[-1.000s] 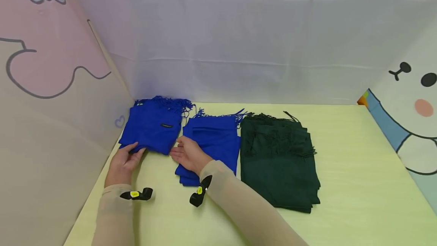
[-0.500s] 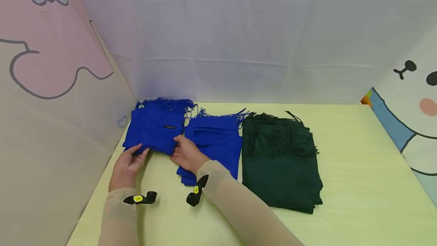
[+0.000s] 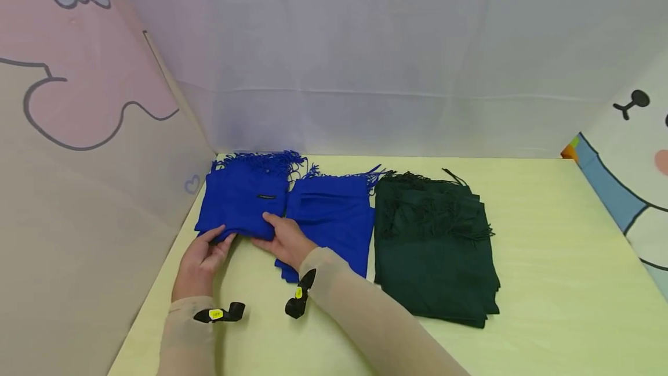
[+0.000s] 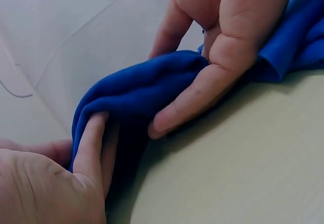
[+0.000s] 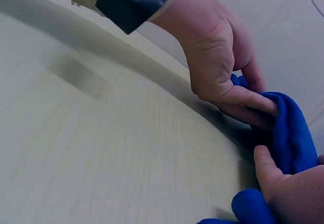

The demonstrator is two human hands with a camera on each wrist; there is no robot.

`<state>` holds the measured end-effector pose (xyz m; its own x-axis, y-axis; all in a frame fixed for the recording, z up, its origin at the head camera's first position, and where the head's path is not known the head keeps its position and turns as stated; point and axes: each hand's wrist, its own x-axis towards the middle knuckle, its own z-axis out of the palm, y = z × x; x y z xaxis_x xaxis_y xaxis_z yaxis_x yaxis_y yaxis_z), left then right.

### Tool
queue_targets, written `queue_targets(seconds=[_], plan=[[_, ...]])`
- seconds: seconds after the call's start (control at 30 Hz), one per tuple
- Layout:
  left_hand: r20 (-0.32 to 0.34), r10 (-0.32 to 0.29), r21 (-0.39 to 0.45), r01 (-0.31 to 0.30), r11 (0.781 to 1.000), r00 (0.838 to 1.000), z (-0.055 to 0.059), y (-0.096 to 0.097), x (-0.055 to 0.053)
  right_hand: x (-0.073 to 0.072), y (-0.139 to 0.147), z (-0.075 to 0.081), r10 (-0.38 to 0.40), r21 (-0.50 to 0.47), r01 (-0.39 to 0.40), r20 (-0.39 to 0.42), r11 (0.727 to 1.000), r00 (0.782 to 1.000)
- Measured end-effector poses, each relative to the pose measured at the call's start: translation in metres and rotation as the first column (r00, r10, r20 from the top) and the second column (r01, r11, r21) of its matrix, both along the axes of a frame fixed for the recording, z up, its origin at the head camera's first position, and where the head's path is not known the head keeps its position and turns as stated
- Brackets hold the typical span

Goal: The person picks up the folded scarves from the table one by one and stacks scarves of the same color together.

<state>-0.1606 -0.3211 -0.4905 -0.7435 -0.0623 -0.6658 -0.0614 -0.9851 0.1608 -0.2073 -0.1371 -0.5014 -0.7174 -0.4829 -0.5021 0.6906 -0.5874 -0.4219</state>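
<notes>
A folded blue fringed scarf (image 3: 240, 196) with a small black label lies at the back left of the table. My left hand (image 3: 200, 263) pinches its near edge towards the left corner, thumb on top and fingers tucked beneath. At the near right corner my right hand (image 3: 289, 242) grips the same scarf, its thumb over the cloth. The left wrist view shows the raised edge of the blue cloth (image 4: 131, 85) between both hands, with left fingers (image 4: 91, 143) underneath. Both hands also meet the cloth in the right wrist view, where the left hand (image 5: 217, 62) appears above.
A second folded blue scarf (image 3: 334, 208) lies just to the right, partly under my right hand and forearm. Beside it is a folded dark green fringed stack (image 3: 433, 266). Fabric walls (image 3: 365, 74) bound the pale yellow table (image 3: 563, 260) at the back and sides.
My right hand has closed in on the scarf's near right corner, its thumb now on top of the cloth. The left hand keeps its hold. The whole head view has shifted slightly.
</notes>
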Motion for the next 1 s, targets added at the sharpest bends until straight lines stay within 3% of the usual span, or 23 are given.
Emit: queue_targets(seconds=[0.13, 0.3, 0.47, 0.6, 0.73, 0.87, 1.0], plan=[[-0.027, -0.074, -0.052, 0.073, 0.996, 0.997, -0.001, -0.001, 0.005, -0.001, -0.002, 0.000, -0.031, 0.029, 0.032, -0.019, 0.999, 0.999], [-0.090, -0.206, -0.153, 0.191, 0.970, 0.974, -0.002, -0.010, 0.010, -0.002, -0.004, 0.003, -0.058, 0.119, 0.068, -0.092, 0.991, 0.994], [-0.119, -0.188, -0.117, 0.174, 0.978, 0.975, -0.001, -0.015, 0.012, -0.005, -0.001, 0.013, -0.026, 0.131, 0.045, -0.139, 0.990, 0.990], [-0.117, -0.130, -0.072, 0.122, 0.990, 0.985, 0.000, -0.017, 0.014, -0.007, 0.006, 0.021, 0.042, 0.114, -0.023, -0.164, 0.993, 0.986], [-0.147, -0.120, -0.065, 0.112, 0.992, 0.982, 0.000, -0.013, 0.015, -0.008, 0.017, 0.026, 0.115, 0.107, -0.094, -0.209, 0.990, 0.971], [-0.226, -0.137, -0.101, 0.117, 0.988, 0.964, 0.002, -0.007, 0.016, -0.010, 0.029, 0.032, 0.148, 0.126, -0.120, -0.248, 0.985, 0.957], [-0.350, -0.173, -0.252, 0.085, 0.964, 0.920, 0.007, 0.003, 0.015, -0.013, 0.041, 0.036, 0.150, 0.161, -0.109, -0.274, 0.981, 0.950]])
